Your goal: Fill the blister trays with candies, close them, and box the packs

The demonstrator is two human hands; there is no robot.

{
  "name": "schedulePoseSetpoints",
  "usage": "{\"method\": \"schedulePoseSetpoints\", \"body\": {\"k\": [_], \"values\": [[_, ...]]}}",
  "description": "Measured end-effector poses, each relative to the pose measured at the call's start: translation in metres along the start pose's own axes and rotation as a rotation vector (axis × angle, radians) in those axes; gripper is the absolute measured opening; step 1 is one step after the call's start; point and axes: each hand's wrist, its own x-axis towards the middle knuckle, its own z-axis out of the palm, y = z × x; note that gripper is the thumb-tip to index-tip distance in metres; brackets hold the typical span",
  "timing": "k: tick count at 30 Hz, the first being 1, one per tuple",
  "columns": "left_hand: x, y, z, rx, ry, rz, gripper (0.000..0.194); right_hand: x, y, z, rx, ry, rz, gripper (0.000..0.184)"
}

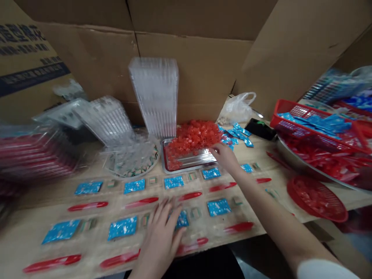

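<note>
Just beside the rectangular stainless-steel tray (190,159), your right hand (225,158) sits at its right corner, next to the heap of translucent red cubes (193,137) piled on it. Fingers are curled and blurred; can't tell if that grip holds anything. In front of the tray, your left hand (159,242) is wide open, its fingers (174,209) spread over a blue foil sachet (182,219) in a clear plastic tray (200,232). Red plastic spoons (188,196) lie in rows there too. Behind the tray stands a tall stack of clear ribbed plastic trays (154,97). Keep your right hand clear of the heap's loose edge; cubes there look ready to roll.
</note>
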Motion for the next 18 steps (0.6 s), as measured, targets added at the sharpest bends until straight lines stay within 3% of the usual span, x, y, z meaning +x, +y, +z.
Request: {"method": "schedulePoseSetpoints", "body": {"k": [3,7,11,18], "values": [[0.04,-0.017,-0.008,-0.028,-0.037,-0.081,0.04,0.065,-0.012,0.019,-0.039,0.084,0.035,0.034],[0.109,-0.047,-0.015,0.056,-0.121,-0.241,0.042,0.097,-0.03,0.041,-0.134,0.116,0.076,0.048],[0.145,-0.069,-0.014,0.065,-0.255,-0.183,0.044,0.085,-0.041,0.057,-0.244,0.115,0.034,0.05],[0.144,-0.07,-0.013,0.052,-0.293,-0.178,0.039,0.031,-0.064,0.071,-0.216,0.064,-0.125,0.038]]}}
